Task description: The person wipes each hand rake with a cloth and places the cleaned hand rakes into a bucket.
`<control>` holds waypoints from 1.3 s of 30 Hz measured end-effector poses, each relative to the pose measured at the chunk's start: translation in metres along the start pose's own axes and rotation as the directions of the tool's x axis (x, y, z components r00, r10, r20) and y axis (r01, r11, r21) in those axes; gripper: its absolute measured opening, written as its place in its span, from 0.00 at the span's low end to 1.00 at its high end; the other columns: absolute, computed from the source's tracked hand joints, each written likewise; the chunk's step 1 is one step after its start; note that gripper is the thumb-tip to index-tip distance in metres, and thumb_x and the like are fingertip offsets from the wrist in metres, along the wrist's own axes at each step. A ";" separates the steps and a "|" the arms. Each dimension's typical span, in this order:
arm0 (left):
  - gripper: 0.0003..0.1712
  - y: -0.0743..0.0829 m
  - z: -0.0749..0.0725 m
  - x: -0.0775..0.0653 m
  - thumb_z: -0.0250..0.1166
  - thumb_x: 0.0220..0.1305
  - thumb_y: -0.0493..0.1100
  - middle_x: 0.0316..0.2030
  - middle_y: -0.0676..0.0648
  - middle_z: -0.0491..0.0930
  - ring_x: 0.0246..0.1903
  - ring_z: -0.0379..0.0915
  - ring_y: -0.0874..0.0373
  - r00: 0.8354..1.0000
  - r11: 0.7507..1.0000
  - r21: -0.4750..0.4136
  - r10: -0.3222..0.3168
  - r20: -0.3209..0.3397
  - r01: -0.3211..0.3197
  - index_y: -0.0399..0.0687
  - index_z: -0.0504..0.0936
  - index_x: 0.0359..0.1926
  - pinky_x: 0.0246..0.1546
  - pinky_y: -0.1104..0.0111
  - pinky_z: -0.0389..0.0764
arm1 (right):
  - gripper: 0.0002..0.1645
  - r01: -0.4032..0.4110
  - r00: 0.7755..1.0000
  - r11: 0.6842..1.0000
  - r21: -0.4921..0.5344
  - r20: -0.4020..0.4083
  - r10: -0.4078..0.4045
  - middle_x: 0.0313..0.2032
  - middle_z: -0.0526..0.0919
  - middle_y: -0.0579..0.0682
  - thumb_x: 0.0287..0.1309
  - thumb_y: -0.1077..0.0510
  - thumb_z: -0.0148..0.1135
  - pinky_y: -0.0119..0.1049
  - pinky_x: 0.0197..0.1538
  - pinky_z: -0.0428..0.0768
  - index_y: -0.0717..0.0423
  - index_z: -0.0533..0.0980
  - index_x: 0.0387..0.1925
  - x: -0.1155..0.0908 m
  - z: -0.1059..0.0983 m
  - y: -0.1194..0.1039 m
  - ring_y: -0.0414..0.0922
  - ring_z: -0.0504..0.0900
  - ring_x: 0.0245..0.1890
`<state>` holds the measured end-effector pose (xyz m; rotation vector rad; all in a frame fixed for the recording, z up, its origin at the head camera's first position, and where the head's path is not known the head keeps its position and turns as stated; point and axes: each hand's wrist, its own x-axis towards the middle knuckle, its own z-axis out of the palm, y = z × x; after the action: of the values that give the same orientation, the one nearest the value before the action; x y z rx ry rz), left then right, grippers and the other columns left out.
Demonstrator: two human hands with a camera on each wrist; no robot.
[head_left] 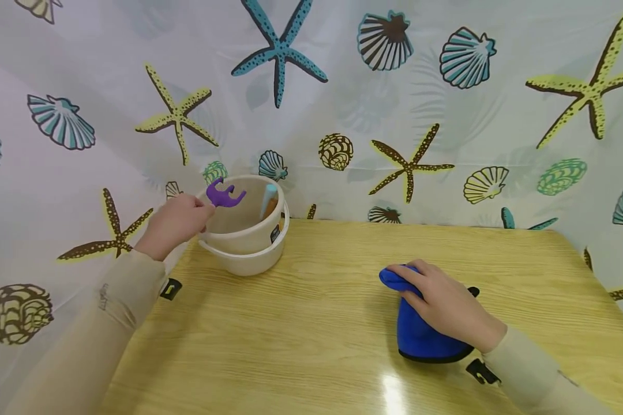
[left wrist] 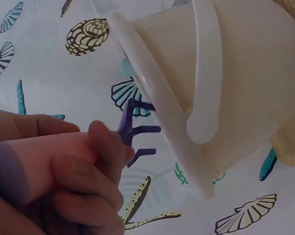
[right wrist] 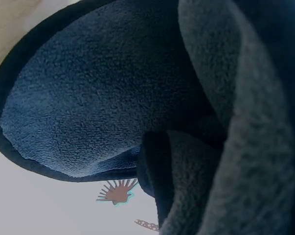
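Observation:
My left hand [head_left: 179, 222] grips a small hand rake, its purple tined head [head_left: 224, 195] over the mouth of a white bucket [head_left: 249, 242]. In the left wrist view, fingers curl round the rake's pink handle [left wrist: 52, 159], and the purple tines [left wrist: 145, 129] point at the bucket's rim [left wrist: 162, 105]. On the right, my right hand [head_left: 443, 300] holds a blue cloth [head_left: 428, 334] with black edging, bunched under the fingers and hanging close over the table. That cloth [right wrist: 98, 93] fills most of the right wrist view and hides the hand there.
Inside the bucket stand a light-blue handled thing [head_left: 267, 199] and something orange-brown beside it. A white carrying handle [head_left: 285, 227] hangs round the bucket's outside. The wooden table [head_left: 301, 323] reaches back to a curtain [head_left: 311, 121] printed with shells and starfish, which also runs along both sides.

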<state>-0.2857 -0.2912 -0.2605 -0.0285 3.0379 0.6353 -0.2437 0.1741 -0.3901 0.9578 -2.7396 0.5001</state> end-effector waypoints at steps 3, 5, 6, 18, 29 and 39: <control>0.20 -0.001 0.001 0.015 0.48 0.66 0.50 0.28 0.42 0.82 0.18 0.68 0.55 0.994 0.999 0.034 0.002 0.110 -0.006 0.41 0.78 0.31 0.17 0.65 0.70 | 0.31 -0.001 1.000 1.000 -0.006 0.002 0.001 0.52 0.73 0.50 0.61 0.57 0.59 0.50 0.41 0.80 0.45 0.66 0.65 -0.002 -0.002 0.001 0.47 0.73 0.48; 0.14 0.002 0.002 0.026 0.49 0.63 0.46 0.26 0.43 0.81 0.16 0.67 0.56 0.986 0.998 0.057 0.007 0.168 -0.017 0.42 0.76 0.28 0.17 0.66 0.70 | 0.31 0.000 1.000 1.000 -0.011 0.000 0.000 0.52 0.73 0.51 0.61 0.57 0.60 0.51 0.41 0.80 0.45 0.66 0.65 -0.003 -0.004 0.001 0.48 0.73 0.48; 0.12 0.004 0.002 0.033 0.50 0.61 0.44 0.24 0.44 0.79 0.15 0.66 0.57 0.982 0.997 0.073 0.010 0.190 -0.024 0.43 0.74 0.26 0.16 0.67 0.69 | 0.31 0.001 1.000 1.000 -0.012 -0.002 -0.001 0.53 0.73 0.51 0.61 0.57 0.60 0.51 0.41 0.80 0.45 0.66 0.65 -0.003 -0.005 0.001 0.48 0.73 0.48; 0.08 0.047 0.021 0.097 0.57 0.50 0.34 0.14 0.47 0.76 0.11 0.65 0.58 0.970 0.960 0.251 0.062 0.233 -0.122 0.42 0.78 0.18 0.10 0.72 0.64 | 0.29 -0.006 1.000 1.000 -0.003 -0.001 0.006 0.51 0.74 0.50 0.61 0.56 0.60 0.48 0.41 0.80 0.46 0.68 0.64 -0.006 -0.004 0.004 0.45 0.74 0.45; 0.10 0.064 0.044 0.114 0.59 0.51 0.37 0.12 0.52 0.70 0.13 0.66 0.60 0.950 0.974 0.187 0.068 0.304 -0.130 0.40 0.85 0.20 0.13 0.73 0.66 | 0.30 0.000 1.000 1.000 0.001 0.011 0.000 0.49 0.75 0.51 0.60 0.57 0.61 0.48 0.42 0.80 0.46 0.68 0.64 -0.002 -0.001 0.009 0.45 0.74 0.45; 0.12 0.063 0.045 0.106 0.58 0.54 0.40 0.13 0.49 0.71 0.16 0.66 0.57 0.950 0.982 0.082 0.141 0.280 -0.170 0.41 0.80 0.18 0.16 0.70 0.66 | 0.30 -0.057 0.993 0.997 -0.049 0.102 0.061 0.44 0.76 0.55 0.60 0.54 0.62 0.47 0.38 0.80 0.52 0.69 0.63 0.018 0.015 0.014 0.47 0.76 0.39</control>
<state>-0.3914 -0.2165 -0.2802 0.2811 2.8169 0.4420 -0.2673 0.1689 -0.4019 0.9185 -2.8659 0.4052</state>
